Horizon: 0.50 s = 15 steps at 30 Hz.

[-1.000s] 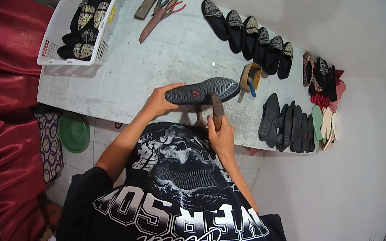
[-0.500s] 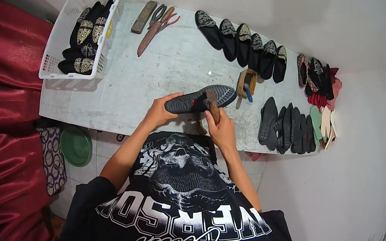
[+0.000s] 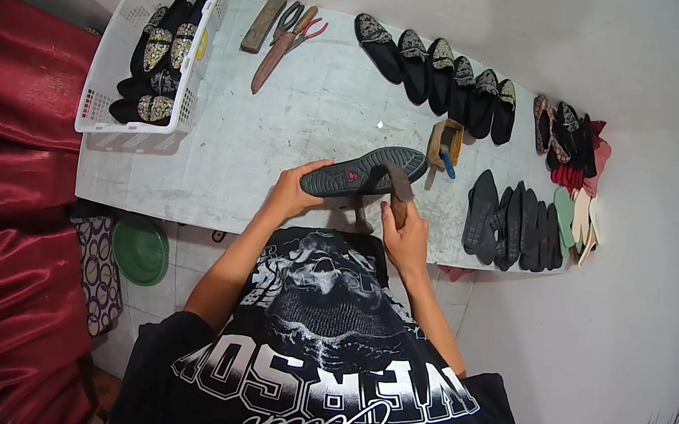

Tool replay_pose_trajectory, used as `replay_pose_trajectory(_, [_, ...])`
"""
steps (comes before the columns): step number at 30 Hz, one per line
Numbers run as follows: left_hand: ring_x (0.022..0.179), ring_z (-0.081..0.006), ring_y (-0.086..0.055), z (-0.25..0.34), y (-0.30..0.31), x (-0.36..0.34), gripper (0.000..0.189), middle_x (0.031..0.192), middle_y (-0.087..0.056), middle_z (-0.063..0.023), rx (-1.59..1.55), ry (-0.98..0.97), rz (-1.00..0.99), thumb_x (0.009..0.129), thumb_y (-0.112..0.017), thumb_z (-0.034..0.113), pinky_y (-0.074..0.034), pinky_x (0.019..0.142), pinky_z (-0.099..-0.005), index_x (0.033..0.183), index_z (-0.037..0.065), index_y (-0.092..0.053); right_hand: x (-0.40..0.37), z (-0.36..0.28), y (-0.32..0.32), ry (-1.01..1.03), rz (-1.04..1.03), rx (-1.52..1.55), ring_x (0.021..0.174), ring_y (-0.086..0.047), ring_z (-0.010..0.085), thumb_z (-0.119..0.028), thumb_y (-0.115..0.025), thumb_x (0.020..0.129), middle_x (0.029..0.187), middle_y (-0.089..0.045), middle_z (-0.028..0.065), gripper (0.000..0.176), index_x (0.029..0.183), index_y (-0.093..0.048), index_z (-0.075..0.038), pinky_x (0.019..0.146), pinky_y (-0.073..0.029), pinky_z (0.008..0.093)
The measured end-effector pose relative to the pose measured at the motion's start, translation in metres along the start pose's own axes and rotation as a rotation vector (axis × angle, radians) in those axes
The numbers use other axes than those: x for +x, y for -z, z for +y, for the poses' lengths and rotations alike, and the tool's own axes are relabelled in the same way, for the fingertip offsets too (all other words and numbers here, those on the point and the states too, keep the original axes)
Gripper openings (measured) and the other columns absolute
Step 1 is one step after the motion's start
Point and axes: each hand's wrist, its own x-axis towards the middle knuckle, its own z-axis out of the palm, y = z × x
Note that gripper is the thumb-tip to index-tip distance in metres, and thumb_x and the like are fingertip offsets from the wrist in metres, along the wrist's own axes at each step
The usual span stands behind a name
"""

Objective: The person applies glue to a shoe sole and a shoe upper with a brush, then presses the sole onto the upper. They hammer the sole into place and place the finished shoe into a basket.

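Note:
A dark ridged shoe (image 3: 343,176), sole up with a small red mark, lies tilted in front of me. My left hand (image 3: 294,192) is closed around its left end. In my right hand (image 3: 407,241) is a hammer (image 3: 402,188), its handle gripped and its head overlapping the right part of the sole. Below the shoe, partly hidden, a brown support (image 3: 363,217) shows near the table's front edge.
A white basket (image 3: 187,108) of shoes stands left. Behind are a block (image 3: 262,25), pliers (image 3: 314,29) and a reddish-brown pointed tool (image 3: 271,65). Several shoes (image 3: 412,66) line the back. A small box (image 3: 436,146) holds a blue-handled brush (image 3: 448,163); dark soles (image 3: 481,219) lie right.
The hammer and my right hand have shifted right along the sole, uncovering more of the red mark. The whole view has also shifted slightly.

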Motion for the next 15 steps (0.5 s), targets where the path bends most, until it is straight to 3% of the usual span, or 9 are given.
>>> replay_pose_trajectory(3, [0.099,-0.0205,-0.074,0.001,-0.002,0.0,0.074,0.115,-0.078,-0.0135,0.011,-0.046,0.0,0.068,-0.078,0.0,-0.055,0.089,-0.0314,0.14,0.018,-0.067,-0.007,0.009,0.008,-0.06,-0.073,-0.152,0.071,-0.067,0.0494,-0.031,-0.07,0.098,0.075,-0.066,0.0268,0.034,0.092,-0.059,0.001,0.06,-0.049,0.0502])
replay_pose_trajectory(6, [0.098,-0.0197,-0.074,-0.002,0.0,0.002,0.075,0.115,-0.078,-0.0134,0.024,-0.009,0.004,0.068,-0.078,0.0,-0.056,0.089,-0.0313,0.139,0.018,-0.068,-0.019,0.018,0.005,-0.002,0.04,-0.063,0.068,-0.065,0.0498,-0.032,-0.07,0.098,0.07,-0.063,0.0273,0.036,0.092,-0.058,0.001,0.058,-0.047,0.0505])
replay_pose_trajectory(10, [0.098,-0.0191,-0.074,-0.002,-0.002,0.006,0.075,0.114,-0.078,-0.0136,0.009,-0.009,-0.002,0.067,-0.079,0.0,-0.056,0.088,-0.0316,0.139,0.018,-0.068,-0.011,0.013,0.013,-0.047,-0.015,-0.128,0.062,-0.064,0.0483,-0.033,-0.071,0.098,0.064,-0.06,0.0259,0.036,0.092,-0.058,0.001,0.056,-0.045,0.0501])
replay_pose_trajectory(13, [0.097,-0.0191,-0.074,-0.002,-0.002,0.002,0.075,0.113,-0.078,-0.0136,0.003,-0.01,0.01,0.066,-0.078,-0.001,-0.056,0.088,-0.0316,0.139,0.018,-0.069,-0.007,0.004,0.01,-0.099,0.018,0.013,0.06,-0.062,0.0484,-0.033,-0.07,0.098,0.063,-0.06,0.0252,0.037,0.091,-0.058,0.001,0.056,-0.044,0.0503])
replay_pose_trajectory(15, [0.095,-0.019,-0.074,-0.001,-0.002,0.003,0.075,0.113,-0.078,-0.0135,0.0,-0.042,0.009,0.066,-0.078,-0.001,-0.056,0.087,-0.0314,0.138,0.018,-0.069,0.007,0.007,0.008,-0.031,-0.029,-0.092,0.059,-0.063,0.0467,-0.033,-0.071,0.098,0.063,-0.06,0.0245,0.036,0.091,-0.058,0.0,0.055,-0.044,0.0488])
